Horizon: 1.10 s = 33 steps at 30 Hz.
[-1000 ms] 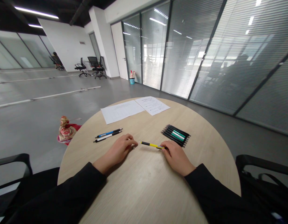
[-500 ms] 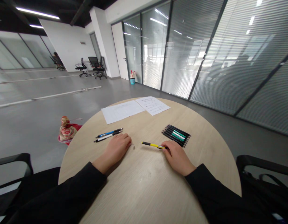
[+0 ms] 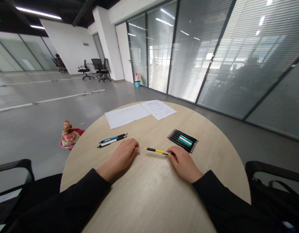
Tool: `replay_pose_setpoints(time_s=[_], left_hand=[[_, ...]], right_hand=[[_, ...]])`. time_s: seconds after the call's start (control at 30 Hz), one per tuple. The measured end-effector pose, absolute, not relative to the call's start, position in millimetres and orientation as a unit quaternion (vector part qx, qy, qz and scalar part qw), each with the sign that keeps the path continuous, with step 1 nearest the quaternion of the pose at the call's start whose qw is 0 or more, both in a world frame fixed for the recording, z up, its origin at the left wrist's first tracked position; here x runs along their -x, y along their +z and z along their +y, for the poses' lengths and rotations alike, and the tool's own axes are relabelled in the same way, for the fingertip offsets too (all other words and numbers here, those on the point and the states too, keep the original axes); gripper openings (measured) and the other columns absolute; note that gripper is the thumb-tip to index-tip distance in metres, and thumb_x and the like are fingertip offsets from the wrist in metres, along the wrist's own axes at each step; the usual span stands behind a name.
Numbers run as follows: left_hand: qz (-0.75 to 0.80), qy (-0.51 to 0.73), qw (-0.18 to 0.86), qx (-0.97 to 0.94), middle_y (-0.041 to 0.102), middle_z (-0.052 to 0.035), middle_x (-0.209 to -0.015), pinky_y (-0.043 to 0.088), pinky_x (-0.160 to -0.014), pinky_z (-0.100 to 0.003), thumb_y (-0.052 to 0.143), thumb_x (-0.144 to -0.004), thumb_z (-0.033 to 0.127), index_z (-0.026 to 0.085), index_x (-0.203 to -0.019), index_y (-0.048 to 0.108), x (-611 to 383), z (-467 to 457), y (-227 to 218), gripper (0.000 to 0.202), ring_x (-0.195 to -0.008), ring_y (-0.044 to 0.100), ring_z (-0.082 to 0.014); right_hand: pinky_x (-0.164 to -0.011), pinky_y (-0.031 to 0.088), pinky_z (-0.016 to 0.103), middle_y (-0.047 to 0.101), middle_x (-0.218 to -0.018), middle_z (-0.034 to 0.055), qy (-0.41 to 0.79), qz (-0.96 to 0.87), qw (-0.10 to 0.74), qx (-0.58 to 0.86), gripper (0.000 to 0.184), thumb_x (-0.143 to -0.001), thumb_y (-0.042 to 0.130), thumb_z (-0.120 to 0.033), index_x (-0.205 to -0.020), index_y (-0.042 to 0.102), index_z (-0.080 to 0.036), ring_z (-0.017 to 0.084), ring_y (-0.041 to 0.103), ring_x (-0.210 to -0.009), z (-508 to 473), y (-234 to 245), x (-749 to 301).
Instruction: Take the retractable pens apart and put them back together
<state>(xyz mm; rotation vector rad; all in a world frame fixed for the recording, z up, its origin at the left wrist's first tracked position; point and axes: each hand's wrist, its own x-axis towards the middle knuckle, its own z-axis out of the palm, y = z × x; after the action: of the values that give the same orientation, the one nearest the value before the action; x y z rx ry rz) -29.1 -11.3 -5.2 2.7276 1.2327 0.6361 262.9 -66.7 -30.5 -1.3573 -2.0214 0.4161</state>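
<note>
Since half a second ago: left hand (image 3: 123,156) has slid forward; its fingertips (image 3: 136,149) now reach the small pale part (image 3: 139,150) that lay clear of them. Pinched or only touched, cannot tell. Right hand (image 3: 183,163) unmoved, thumb and forefinger closed on the rear end of the yellow pen (image 3: 157,150). Pen lies flat on the table (image 3: 149,194), black tip end towards the left fingertips, just short of the part. Table round, pale wood grain, matt. Beyond the right hand: row of pens (image 3: 183,140) side by side, mostly black, green and white among them. Beyond the left hand: blue pen (image 3: 113,138) and black-and-white pen (image 3: 112,142), parallel. Two sheets of paper (image 3: 127,116) at the far edge. Tied cloth bag (image 3: 68,136) on the floor, contents hidden.
</note>
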Motion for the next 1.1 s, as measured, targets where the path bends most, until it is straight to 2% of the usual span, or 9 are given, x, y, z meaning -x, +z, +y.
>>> replay_pose_setpoints(time_s=[1.1], left_hand=[[0.392,0.205,0.062,-0.895,0.063,-0.0073,-0.092,0.048,-0.077,-0.037,0.038,-0.103,0.023,0.019,-0.094,0.055,23.7,-17.3,-7.6,0.019,-0.081,0.057,-0.0212]], right_hand=[[-0.088,0.046,0.038,0.069,-0.1,0.0077,0.163,-0.779,0.329,0.508,0.015,-0.095,0.053,-0.009,-0.098,0.064,-0.019,0.024,0.059,-0.095,-67.2,-31.2,-261.4]])
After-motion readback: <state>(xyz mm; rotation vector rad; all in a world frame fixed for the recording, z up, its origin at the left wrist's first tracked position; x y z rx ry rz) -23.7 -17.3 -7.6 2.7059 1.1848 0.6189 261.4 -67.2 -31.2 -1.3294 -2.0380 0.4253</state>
